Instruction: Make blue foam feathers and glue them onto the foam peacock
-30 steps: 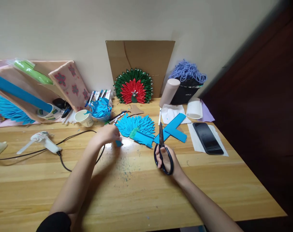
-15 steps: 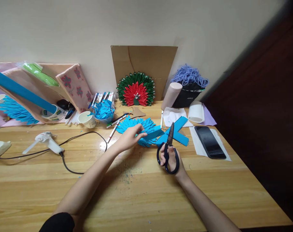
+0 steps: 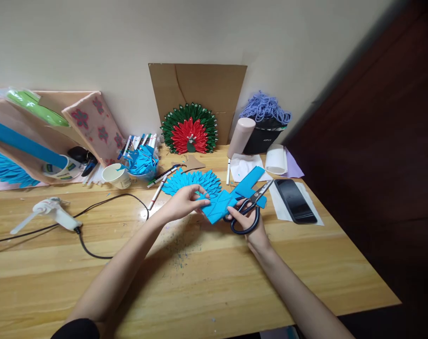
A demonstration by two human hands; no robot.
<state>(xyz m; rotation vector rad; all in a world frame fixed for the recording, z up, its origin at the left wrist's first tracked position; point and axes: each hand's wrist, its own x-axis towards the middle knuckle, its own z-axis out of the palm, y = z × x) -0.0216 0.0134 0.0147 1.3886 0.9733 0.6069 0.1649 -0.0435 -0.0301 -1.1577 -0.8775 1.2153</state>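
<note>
Between my two hands is a folded piece of blue paper (image 3: 218, 207) with dark lines drawn on it. My left hand (image 3: 189, 203) pinches its left end between thumb and fingers. The scissors (image 3: 248, 212), with dark handles, hang in my right hand (image 3: 253, 228), blades pointing away to the right, while that hand's fingertips touch the paper's right edge. Behind the scissors lie strips of blue paper (image 3: 249, 182) on the table. A fan of layered blue paper petals (image 3: 194, 181) lies just beyond my left hand, which covers part of it.
A glue gun (image 3: 55, 214) and its black cord lie at left. A paper cup (image 3: 115, 175) and a bowl of blue scraps (image 3: 142, 162) stand behind. A red and green peacock (image 3: 189, 129) leans against cardboard (image 3: 200, 84). At right are a phone (image 3: 296, 201) and a bottle (image 3: 241, 136).
The blue paper piece has come nearer and turned, showing its drawn lines. My right hand has reached its edge, and the scissors have swung from upright to pointing right. The view has shifted slightly.
</note>
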